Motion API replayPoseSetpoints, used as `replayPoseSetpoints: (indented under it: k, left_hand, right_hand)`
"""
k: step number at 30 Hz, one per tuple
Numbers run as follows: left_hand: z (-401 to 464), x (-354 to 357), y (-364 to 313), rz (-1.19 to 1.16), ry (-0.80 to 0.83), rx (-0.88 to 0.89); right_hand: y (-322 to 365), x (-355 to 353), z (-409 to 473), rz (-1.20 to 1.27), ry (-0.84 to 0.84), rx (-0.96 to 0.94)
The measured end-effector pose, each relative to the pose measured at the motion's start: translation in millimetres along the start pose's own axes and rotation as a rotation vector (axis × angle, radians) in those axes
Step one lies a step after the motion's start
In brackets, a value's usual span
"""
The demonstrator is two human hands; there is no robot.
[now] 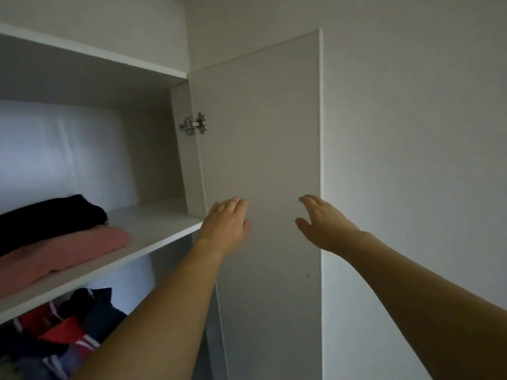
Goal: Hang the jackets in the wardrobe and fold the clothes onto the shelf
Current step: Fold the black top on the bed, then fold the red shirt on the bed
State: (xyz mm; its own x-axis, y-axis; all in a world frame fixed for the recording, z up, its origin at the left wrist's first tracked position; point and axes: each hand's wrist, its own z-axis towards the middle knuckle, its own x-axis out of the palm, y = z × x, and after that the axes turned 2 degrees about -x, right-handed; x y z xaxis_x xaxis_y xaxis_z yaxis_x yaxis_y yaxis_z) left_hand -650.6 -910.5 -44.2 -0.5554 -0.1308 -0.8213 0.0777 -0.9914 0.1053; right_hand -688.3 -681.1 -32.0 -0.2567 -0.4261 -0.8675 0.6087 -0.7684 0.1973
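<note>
We read no writing anywhere, our left hand (226,224) and right hand (319,222) reach empty with fingers straight before the open door (263,133), folded clothes (55,237) on the shelf (153,231) well left, jackets (63,333) hanging below

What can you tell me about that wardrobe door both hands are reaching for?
The door is a tall, plain, flat panel, off-white, smooth like painted or laminated board, with no handle showing on this face. It stands open, swung out to the right of the wardrobe, its far edge near the wall. A metal hinge joins it to the wardrobe's side panel. The left hand lies flat against its inner face with fingers straight; the right hand reaches to its outer edge, fingers open.
</note>
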Motion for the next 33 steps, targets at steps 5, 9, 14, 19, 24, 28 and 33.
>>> replayPoseSetpoints:
  k: [5,9,14,19,24,28,33]
  left_hand:
    - [-14,-27,-111,-0.008,-0.008,0.087]
    - [-34,-47,-222,-0.055,-0.053,0.122]
    - [-70,-54,-374,-0.188,0.001,0.216]
    - [-93,-48,-504,-0.238,0.081,0.28]
    - [-116,-39,-656,-0.291,0.177,0.428]
    - [-143,-48,-778,-0.33,0.214,0.494]
    - [-186,-53,-907,-0.372,0.242,0.455]
  right_hand:
    - [-83,-61,-97,-0.026,-0.018,0.081]
    - [-160,-114,-182,-0.054,-0.063,0.159]
    - [-246,-154,-290,-0.056,0.002,0.24]
    - [-329,-196,-371,-0.063,0.007,0.358]
    - [-425,-238,-480,-0.094,0.044,0.486]
    - [-513,-289,-585,-0.129,0.015,0.636]
    - [-603,-326,-704,-0.126,-0.006,0.698]
